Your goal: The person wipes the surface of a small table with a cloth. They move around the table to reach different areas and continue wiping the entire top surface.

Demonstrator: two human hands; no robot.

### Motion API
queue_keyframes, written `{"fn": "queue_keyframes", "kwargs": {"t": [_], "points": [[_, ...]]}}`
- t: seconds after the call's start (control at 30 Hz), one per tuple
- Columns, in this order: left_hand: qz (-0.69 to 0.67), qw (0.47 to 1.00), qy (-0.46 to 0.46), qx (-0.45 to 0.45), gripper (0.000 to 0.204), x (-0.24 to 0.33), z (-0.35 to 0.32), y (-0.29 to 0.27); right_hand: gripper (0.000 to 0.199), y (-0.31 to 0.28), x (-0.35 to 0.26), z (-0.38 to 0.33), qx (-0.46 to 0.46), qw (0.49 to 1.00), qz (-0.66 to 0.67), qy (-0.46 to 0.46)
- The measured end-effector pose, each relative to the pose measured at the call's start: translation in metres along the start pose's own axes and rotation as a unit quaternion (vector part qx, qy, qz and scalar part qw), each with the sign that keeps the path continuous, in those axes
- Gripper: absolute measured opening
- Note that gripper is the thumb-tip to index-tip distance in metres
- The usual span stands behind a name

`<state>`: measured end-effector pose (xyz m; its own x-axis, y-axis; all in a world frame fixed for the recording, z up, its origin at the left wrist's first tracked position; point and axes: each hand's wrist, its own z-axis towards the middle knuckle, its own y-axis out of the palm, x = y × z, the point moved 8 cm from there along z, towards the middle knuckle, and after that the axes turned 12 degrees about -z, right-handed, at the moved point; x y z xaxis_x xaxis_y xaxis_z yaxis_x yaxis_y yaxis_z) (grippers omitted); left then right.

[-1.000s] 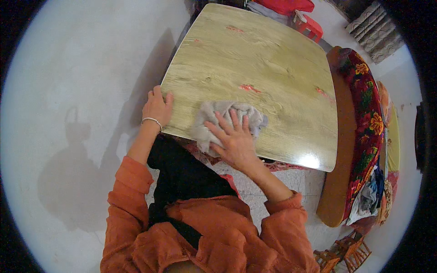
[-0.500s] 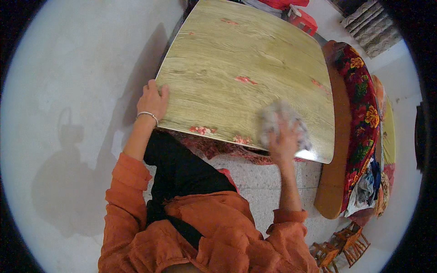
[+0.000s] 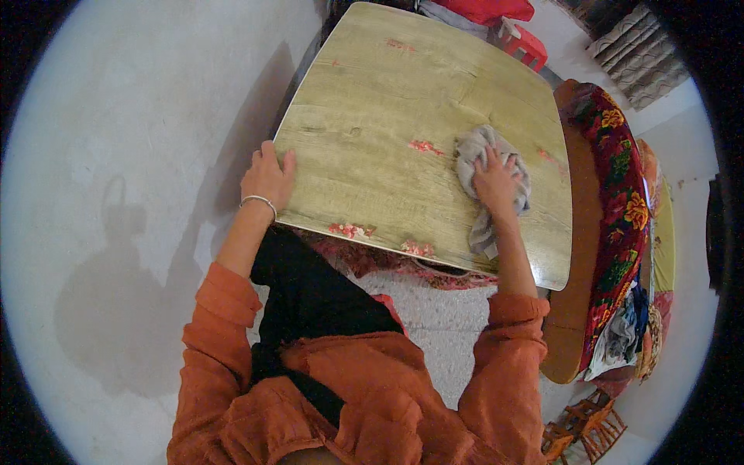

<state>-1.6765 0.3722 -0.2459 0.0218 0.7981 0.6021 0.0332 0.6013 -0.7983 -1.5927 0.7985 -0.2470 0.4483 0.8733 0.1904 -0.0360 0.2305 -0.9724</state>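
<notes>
We rest the right hand (image 3: 498,184) on a grey cloth (image 3: 467,164) atop the table (image 3: 368,167) — fingers splayed, unclenched, the cloth bunched beneath them and trailing back beside the wrist. Our left hand (image 3: 266,182) lies at the table's edge, well left of those fingers, its thumb apart; whether its own fingers grip underneath, we cannot tell. A red floral print (image 3: 425,147) shows left of the right fingertips — a flowered cover (image 3: 620,167) sits well off to their right.
</notes>
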Motion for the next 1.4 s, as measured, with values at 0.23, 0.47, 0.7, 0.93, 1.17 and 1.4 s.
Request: {"fn": "queue_keyframes", "kwargs": {"t": [0.23, 0.47, 0.7, 0.93, 1.17, 1.4], "points": [[-0.01, 1.0, 0.003, 0.004, 0.045, -0.007, 0.001, 0.0, 0.06, -0.074, -0.182, -0.104, 0.085, 0.92, 0.093, -0.37], [-0.025, 0.999, -0.024, 0.001, 0.048, -0.005, -0.006, -0.008, 0.062, -0.058, -0.105, -0.102, 0.018, 0.932, 0.091, -0.349], [-0.011, 1.0, 0.01, 0.007, 0.044, 0.0, -0.001, -0.001, 0.057, -0.012, -0.079, 0.046, 0.002, 0.996, 0.019, -0.084], [-0.016, 1.0, -0.003, -0.004, 0.046, -0.003, -0.001, -0.002, 0.055, -0.076, -0.221, -0.087, 0.098, 0.889, 0.102, -0.435], [-0.018, 1.0, 0.014, 0.021, 0.046, -0.006, -0.002, -0.002, 0.057, -0.053, -0.095, -0.095, 0.026, 0.94, 0.096, -0.327], [-0.019, 1.0, -0.002, 0.0, 0.045, -0.002, -0.001, -0.003, 0.059, -0.029, -0.121, 0.024, 0.033, 0.981, 0.07, -0.176]]}}
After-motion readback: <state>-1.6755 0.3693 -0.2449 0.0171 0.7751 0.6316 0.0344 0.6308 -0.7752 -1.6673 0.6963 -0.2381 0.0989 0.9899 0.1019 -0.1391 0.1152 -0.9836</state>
